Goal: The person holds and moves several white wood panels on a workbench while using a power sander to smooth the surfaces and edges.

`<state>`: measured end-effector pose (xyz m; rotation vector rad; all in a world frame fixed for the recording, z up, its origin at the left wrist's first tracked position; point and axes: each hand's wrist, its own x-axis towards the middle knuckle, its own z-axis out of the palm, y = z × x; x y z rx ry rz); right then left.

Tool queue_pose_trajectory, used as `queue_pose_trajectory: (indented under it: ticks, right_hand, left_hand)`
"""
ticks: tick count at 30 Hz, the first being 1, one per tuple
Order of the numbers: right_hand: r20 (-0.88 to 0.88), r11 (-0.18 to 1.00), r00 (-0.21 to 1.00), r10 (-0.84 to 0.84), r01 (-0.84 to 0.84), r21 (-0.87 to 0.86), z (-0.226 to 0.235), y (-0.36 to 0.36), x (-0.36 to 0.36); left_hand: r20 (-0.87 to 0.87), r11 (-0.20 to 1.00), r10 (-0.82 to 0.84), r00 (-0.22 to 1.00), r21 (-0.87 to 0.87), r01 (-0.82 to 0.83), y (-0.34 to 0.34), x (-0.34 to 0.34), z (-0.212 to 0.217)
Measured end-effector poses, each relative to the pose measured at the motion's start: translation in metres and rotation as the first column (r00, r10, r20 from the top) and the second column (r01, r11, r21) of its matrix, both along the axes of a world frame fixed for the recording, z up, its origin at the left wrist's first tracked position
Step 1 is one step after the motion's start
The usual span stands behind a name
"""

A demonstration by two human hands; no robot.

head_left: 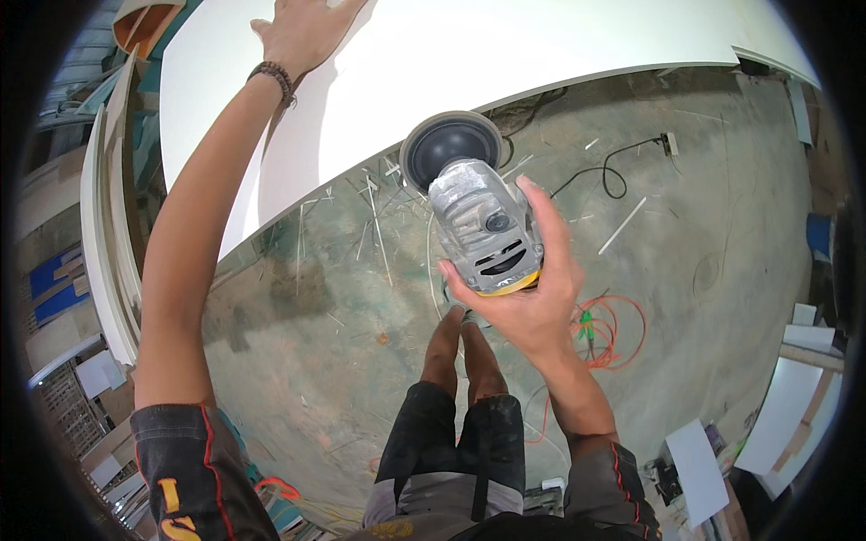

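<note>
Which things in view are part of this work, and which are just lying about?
In use:
- power tool in right hand
- white panel under left hand

Lying about:
- thin white strip on floor
- white board, lower right
- orange cord (connection unclear)

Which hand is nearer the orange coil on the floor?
The right hand, above and left of the orange coil. The left hand is much farther left, over the white board.

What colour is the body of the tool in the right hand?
The tool is mostly grey, with a yellow part at its rear end; the head view shows it.
</note>
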<state>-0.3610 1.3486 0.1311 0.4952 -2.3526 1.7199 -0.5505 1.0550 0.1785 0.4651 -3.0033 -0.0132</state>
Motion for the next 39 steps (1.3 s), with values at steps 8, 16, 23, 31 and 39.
queue_pose_trajectory:
  ticks: [8, 16, 23, 31, 39]
  right_hand:
    - [-0.01, 0.999, 0.999, -0.048, 0.048, -0.001, 0.002, 0.008, -0.008]
    - [0.012, 0.99, 0.99, -0.142, 0.142, -0.005, 0.007, 0.033, -0.028]
    - [0.078, 0.975, 0.977, -0.198, 0.205, -0.09, 0.006, 0.059, -0.054]
    - [0.118, 0.955, 0.962, -0.244, 0.26, -0.14, 0.004, 0.101, -0.087]
    - [0.173, 0.931, 0.937, -0.303, 0.33, -0.156, 0.008, 0.146, -0.12]
  left_hand:
    - [-0.02, 1.0, -0.016, 1.0, 0.016, 0.016, 0.001, 0.0, 0.001]
    - [-0.043, 0.999, -0.049, 0.998, 0.019, 0.05, 0.002, 0.002, 0.001]
    - [-0.193, 0.975, -0.188, 0.963, -0.152, 0.16, -0.055, -0.017, -0.041]
    - [-0.175, 0.981, -0.149, 0.973, -0.147, 0.124, -0.05, -0.018, -0.045]
    - [-0.126, 0.992, -0.101, 0.987, -0.093, 0.09, -0.039, -0.016, -0.036]
